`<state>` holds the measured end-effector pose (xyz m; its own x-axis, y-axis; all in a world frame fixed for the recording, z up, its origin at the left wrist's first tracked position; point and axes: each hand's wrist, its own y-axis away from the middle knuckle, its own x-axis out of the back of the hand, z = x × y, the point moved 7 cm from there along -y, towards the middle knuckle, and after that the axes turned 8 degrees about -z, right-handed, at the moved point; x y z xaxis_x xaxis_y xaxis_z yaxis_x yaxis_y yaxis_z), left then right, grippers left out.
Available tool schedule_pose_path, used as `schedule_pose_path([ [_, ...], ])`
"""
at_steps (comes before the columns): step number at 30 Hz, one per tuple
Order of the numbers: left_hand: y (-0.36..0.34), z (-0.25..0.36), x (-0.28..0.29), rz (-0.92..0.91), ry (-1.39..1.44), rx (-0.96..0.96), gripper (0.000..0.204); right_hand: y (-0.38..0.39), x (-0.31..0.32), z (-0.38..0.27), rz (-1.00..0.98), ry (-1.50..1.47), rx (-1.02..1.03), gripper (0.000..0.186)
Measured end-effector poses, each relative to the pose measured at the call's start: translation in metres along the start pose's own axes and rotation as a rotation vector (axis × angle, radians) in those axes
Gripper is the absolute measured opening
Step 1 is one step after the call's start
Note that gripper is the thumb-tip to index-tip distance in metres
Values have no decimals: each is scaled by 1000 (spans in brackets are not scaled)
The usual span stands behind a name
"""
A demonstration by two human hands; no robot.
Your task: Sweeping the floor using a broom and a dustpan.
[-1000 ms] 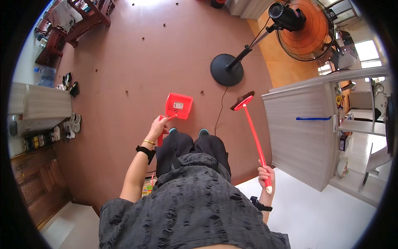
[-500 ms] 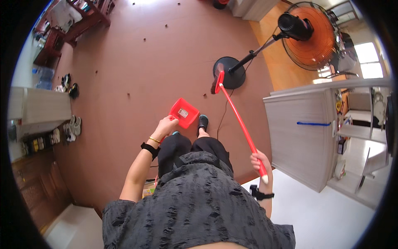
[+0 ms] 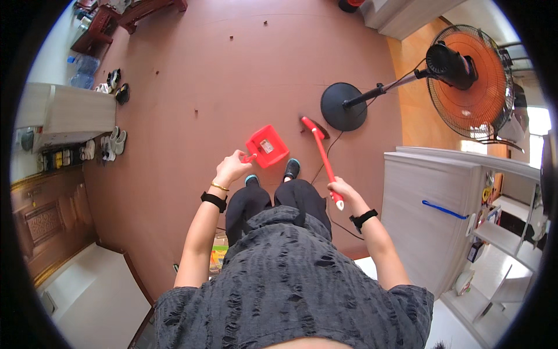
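Note:
My left hand [image 3: 233,167] is closed around the handle of a red dustpan [image 3: 276,152], whose scoop is just ahead of my feet. A pale label shows inside the scoop. My right hand [image 3: 343,191] grips the red stick of a broom [image 3: 323,152] close to its white-tipped top end. The broom's red head with dark bristles is down by the floor, right of the dustpan and apart from it, near the fan's round base. Several small dark bits, such as one bit [image 3: 196,110], lie scattered over the reddish-brown floor [image 3: 232,81].
A standing fan [image 3: 465,75] with a black base [image 3: 344,107] stands ahead on the right, its cord running across the floor beside me. A pale cabinet [image 3: 427,209] is at right. Shoes [image 3: 119,141] line the left side by another cabinet [image 3: 81,113]. Wooden furniture [image 3: 145,13] stands far left.
My right hand has moved inward and forward, and the broom head has shifted off the fan base toward the dustpan. The dustpan stays in my left hand. The whole view has shifted.

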<state>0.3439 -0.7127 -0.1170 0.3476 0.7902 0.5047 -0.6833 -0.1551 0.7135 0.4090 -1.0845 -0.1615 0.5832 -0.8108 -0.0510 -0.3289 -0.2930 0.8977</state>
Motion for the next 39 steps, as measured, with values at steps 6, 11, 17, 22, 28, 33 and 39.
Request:
schedule_pose_path([
  [6, 18, -7, 17, 221, -75, 66, 50, 12, 4, 9, -264, -3, -106, 14],
  [11, 41, -8, 14, 209, 11, -55, 55, 56, 24, -4, -320, -59, -101, 18],
  [17, 92, 7, 54, 541, -35, -333, 53, 27, -8, -10, -184, 243, -11, 19],
  [22, 243, 131, 135, -227, 890, -853, 15, -20, -19, -11, -37, 692, -26, 22],
  [28, 418, 207, 202, -84, 1015, -1734, 11, -46, -30, -13, -140, 702, -78, 9],
  [33, 420, 213, 194, -35, 1085, -1868, 12, -35, -26, -7, -71, 689, -93, 10],
  [39, 409, 208, 193, 36, 1086, -1920, 16, -31, -37, 19, -67, 597, -119, 12],
])
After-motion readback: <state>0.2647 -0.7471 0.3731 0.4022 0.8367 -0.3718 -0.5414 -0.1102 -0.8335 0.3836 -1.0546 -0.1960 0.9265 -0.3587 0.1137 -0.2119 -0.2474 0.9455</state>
